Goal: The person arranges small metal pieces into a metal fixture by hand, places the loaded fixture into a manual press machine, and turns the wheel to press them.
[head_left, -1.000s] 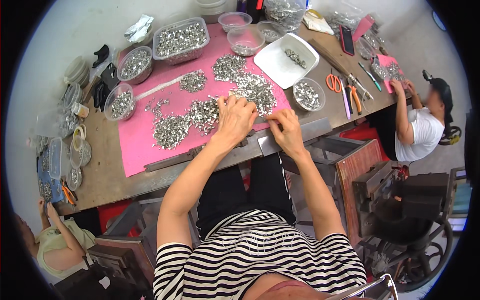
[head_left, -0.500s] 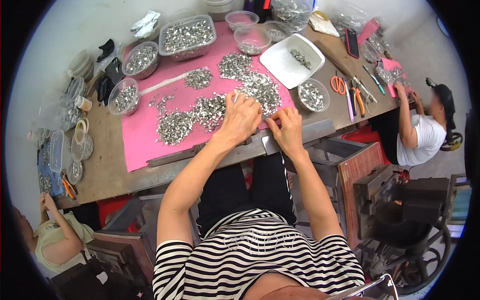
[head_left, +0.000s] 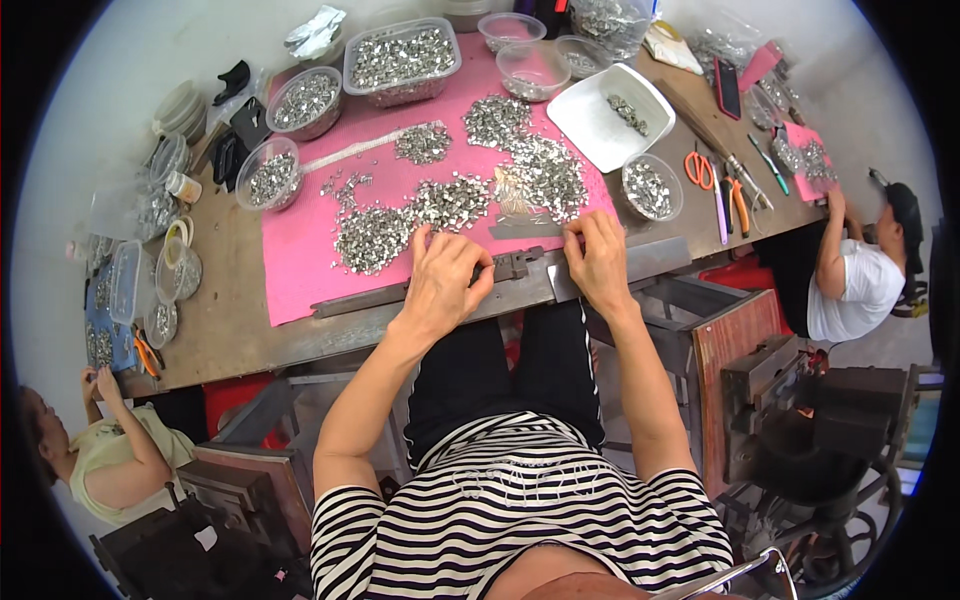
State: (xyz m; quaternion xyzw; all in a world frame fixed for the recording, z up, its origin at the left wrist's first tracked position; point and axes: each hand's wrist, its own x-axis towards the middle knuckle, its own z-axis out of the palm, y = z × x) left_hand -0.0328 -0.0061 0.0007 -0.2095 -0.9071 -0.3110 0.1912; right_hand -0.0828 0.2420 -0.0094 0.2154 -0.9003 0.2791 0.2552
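My left hand (head_left: 447, 275) is over the metal rail (head_left: 365, 301) at the table's front edge, thumb and forefinger pinched together; whatever may be between them is too small to make out. My right hand (head_left: 600, 255) is above the right part of the rail, its fingers bent inward at the end of a thin flat grey metal strip (head_left: 527, 231), which they seem to grip. Between my hands is a small notched metal block (head_left: 518, 265). Beyond them, piles of small silvery metal pieces (head_left: 372, 240) lie on a pink mat (head_left: 290, 290).
Clear tubs of metal pieces (head_left: 402, 92) line the back. A white tray (head_left: 590, 135) and a round tub (head_left: 652, 205) stand to the right, beside orange-handled scissors (head_left: 700, 170) and pliers (head_left: 738, 205). Co-workers sit at left (head_left: 125, 450) and right (head_left: 862, 265).
My hands have parted: the left has moved left and nearer along the rail, the right slightly right. The grey strip now shows beside my right hand. The view has shifted slightly.
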